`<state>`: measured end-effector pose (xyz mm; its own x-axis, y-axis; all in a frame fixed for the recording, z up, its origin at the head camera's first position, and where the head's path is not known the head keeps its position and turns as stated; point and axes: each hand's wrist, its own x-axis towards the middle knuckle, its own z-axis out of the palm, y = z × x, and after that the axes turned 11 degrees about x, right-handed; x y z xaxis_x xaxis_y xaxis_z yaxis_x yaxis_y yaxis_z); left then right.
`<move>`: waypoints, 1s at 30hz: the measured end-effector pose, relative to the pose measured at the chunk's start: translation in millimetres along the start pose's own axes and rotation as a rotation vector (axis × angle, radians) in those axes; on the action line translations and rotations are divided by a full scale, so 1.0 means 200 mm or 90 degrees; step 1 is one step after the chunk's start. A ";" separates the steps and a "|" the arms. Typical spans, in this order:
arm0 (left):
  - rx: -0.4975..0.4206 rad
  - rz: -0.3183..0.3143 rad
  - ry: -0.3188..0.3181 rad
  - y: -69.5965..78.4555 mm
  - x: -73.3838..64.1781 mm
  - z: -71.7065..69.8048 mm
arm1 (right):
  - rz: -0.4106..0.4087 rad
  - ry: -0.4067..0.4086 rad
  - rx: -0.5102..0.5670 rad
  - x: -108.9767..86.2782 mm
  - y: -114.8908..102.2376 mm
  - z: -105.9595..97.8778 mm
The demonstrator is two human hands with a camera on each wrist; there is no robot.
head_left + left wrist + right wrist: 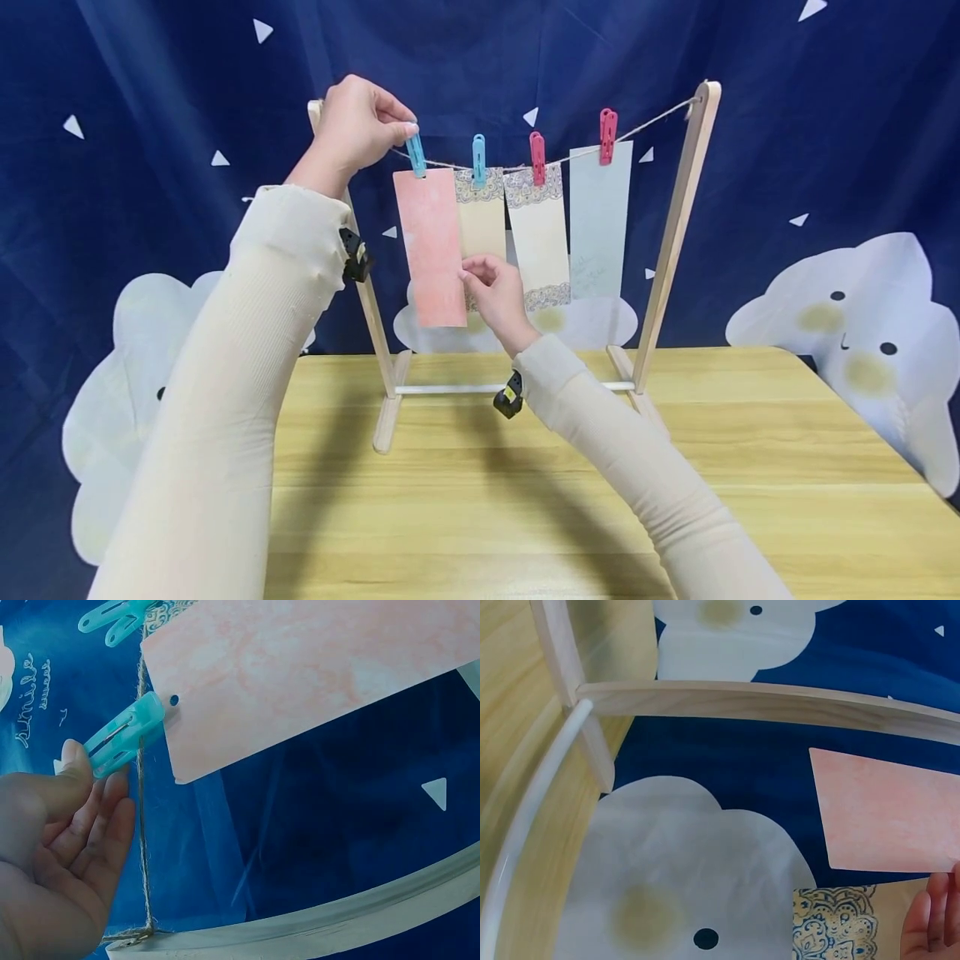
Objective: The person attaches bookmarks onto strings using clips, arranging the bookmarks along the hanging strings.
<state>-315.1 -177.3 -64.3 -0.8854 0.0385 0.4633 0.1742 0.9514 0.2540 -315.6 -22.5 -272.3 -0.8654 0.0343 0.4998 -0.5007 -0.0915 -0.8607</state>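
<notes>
My left hand [356, 125] pinches the handle end of a blue clothespin [416, 156] between thumb and fingers. In the left wrist view, the jaws of this clothespin [124, 735] sit over the twine [142, 847] and reach the top edge of a pink card [300, 675], beside its small hole. Lower down, my right hand [498, 300] pinches the right edge of the pink card [429, 250], which hangs upright. The right wrist view has the fingertips [937, 900] at that edge; the rest of the hand is out of frame.
A second blue clothespin [479, 158] holds a beige patterned card [483, 225], partly behind the pink one. Pink clothespins [537, 158] hold a cream patterned card [542, 242] and a pale blue card [600, 217]. The wooden frame [678, 225] stands on the table [450, 517] before a blue curtain.
</notes>
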 end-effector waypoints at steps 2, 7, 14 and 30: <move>-0.007 -0.007 -0.004 0.00 0.00 0.00 | 0.009 -0.002 0.003 0.00 0.00 0.00; -0.017 -0.015 -0.008 -0.01 0.00 0.00 | 0.011 -0.003 0.008 0.01 -0.01 0.00; -0.021 -0.022 -0.002 0.00 0.01 0.01 | 0.007 -0.002 0.012 0.02 -0.01 0.00; -0.132 -0.047 -0.052 0.00 -0.01 0.01 | 0.011 0.009 -0.001 0.04 -0.05 0.03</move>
<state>-313.9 -176.9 -67.0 -0.9296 0.0044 0.3685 0.1852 0.8700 0.4569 -316.5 -26.4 -259.3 -0.8738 0.0468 0.4841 -0.4863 -0.0900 -0.8691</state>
